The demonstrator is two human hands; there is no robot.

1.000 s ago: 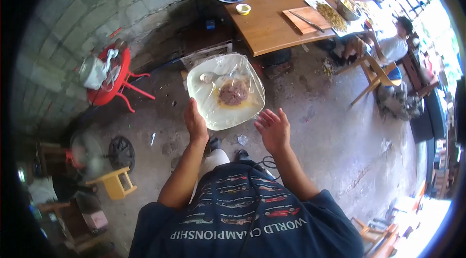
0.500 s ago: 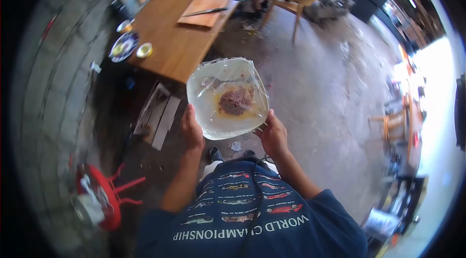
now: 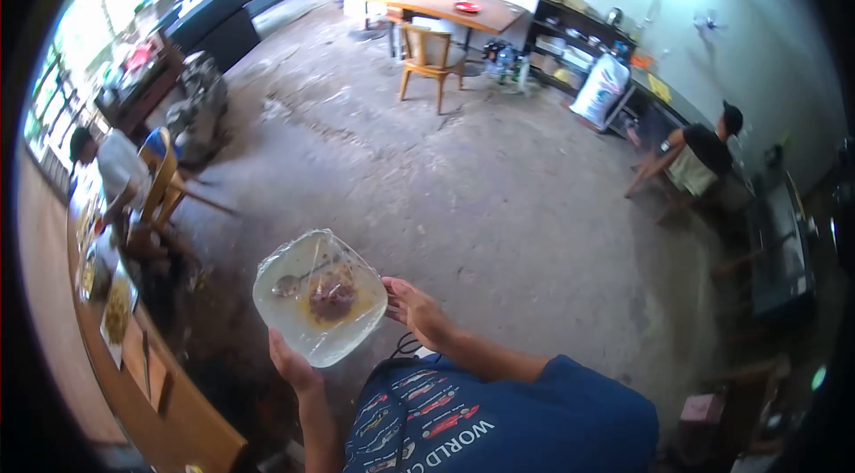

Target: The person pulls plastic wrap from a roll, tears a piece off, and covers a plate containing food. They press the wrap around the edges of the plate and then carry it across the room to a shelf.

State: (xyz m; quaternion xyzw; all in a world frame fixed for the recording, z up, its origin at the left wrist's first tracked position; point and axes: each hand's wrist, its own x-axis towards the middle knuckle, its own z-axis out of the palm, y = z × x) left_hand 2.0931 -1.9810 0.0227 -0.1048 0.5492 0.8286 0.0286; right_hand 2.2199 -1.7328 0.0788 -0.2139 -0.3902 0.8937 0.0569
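Where head view looks down, lower centre-left of frame: square white dish [image 3: 321, 299], covered with clear film, holds brownish food and spoon. Left hand [image 3: 294, 364] grips dish's lower edge from beneath, fingers clenched on rim. Right hand [image 3: 417, 313] touches dish's right edge, fingers curled against it. Dish held level above concrete floor [image 3: 463, 197]. Left edge: wooden table [image 3: 134, 366], seated person [image 3: 116, 170]. Upper centre: wooden chair [image 3: 429, 54]. Right: second seated person [image 3: 699, 157].
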